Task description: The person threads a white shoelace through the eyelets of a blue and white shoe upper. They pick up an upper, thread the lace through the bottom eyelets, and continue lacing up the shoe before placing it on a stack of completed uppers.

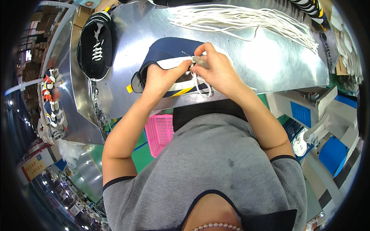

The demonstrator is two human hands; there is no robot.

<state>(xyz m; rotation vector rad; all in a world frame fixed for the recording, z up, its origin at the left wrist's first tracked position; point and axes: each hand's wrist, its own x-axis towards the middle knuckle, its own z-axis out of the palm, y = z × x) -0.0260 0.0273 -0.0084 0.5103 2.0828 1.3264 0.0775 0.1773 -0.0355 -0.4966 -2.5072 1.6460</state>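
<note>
A navy shoe upper (169, 47) with white parts, a yellow stripe and a yellow heel tab lies on the metal table in front of me. My left hand (162, 79) grips it, fingers inside the dark opening and thumb over the white lacing area. Close by that thumb, my right hand (219, 69) pinches a small awl-like tool (202, 63), which has a wrapped grey-beige handle and a thin metal tip pointing left. A white shoelace (204, 94) loops down from beneath the right fingers. Where it enters the upper is hidden by my hands.
White laces (239, 19) lie in a long bundle across the back of the metal table (131, 50). At left stands a black laced shoe (92, 46). A pink basket (160, 133) sits below the near edge; several shoes (52, 98) are farther left. Blue-and-white cartons (300, 111) stand right.
</note>
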